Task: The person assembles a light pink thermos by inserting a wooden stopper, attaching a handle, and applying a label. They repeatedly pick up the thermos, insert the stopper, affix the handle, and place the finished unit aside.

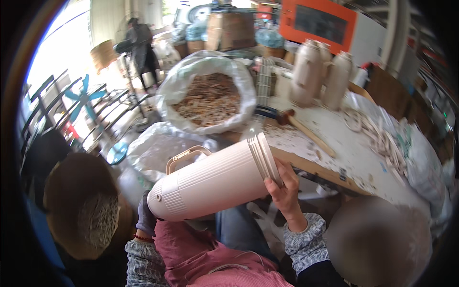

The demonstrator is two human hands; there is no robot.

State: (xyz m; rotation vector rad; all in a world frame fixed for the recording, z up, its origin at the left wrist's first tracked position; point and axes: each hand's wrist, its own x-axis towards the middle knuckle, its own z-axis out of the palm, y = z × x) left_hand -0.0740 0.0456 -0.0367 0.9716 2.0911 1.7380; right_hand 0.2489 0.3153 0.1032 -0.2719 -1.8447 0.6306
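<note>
Both hands' fingers grip a pale ribbed jug (215,179) beside the littered worktable (344,148) in a cluttered workshop.

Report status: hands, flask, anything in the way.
Left hand gloved, cupping flask end. Right hand on flask rim. Nothing between hands; workbench just beyond.

Left hand (145,216) gloved, low and mostly hidden, fingers curled, right hand (283,187) bare, raised higher, fingers bent in a grip, both forearms in patterned sleeves
</note>
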